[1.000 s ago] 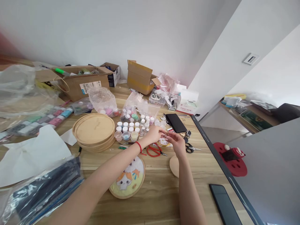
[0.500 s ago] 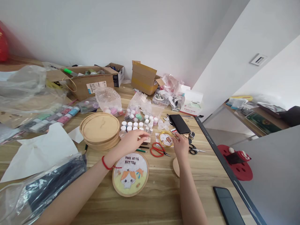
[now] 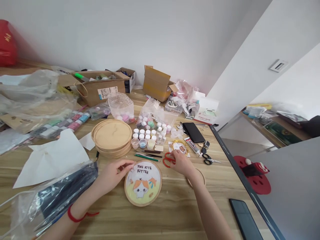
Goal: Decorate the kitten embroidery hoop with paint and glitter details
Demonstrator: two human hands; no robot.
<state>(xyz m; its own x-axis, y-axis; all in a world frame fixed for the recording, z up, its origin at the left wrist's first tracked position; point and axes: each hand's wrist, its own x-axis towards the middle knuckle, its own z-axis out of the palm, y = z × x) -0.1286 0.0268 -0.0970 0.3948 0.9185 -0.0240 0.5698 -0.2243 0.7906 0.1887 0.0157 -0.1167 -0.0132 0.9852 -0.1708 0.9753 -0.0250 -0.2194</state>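
A round wooden hoop lies flat, its panel showing a painted kitten under "THE KITE KITTEN". At its upper left rim is my left hand, thumb and forefinger apart, the fingertips at the edge. My right hand reaches down over red-handled scissors, its curled fingers on a handle and covering the blades. Just behind it is a small gold-rimmed round frame with a bear picture. Under my right forearm lies a thin wooden ring. Pencils and thin tools lie above the hoop.
Stacked wooden discs stand left of several small white-capped jars. Right of the frame are a glue tube, a black wallet and black scissors. A phone lies near the table's right edge. Cardboard boxes line the wall.
My left hand has moved from above the jars down to the hoop's rim. My right hand has left the gold-rimmed frame, moving left and nearer to the red scissors. The glue tube is now uncovered.
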